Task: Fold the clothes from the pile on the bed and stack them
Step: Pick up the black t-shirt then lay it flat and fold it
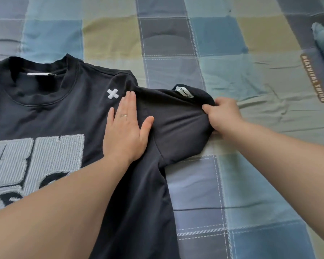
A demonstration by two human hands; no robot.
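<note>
Checked patchwork bedding [232, 53] in blues, greys and pale green is filling my view, soft and lightly creased. I am seeing 1 dark T-shirt [67, 113] lying face up at 9 o'clock, its ribbed collar at 11 and a ridged, stitched print at 8. My left hand [125, 128] is pressing flat on it, fingers straight, beside a white cross [112, 94]. My right hand [223, 116] is pinching the sleeve [176, 126] hem at 3 o'clock, holding it bunched. I am judging the 1st fold as barely begun. Body folds and stacking are remaining, and no pile or stack is showing.
</note>
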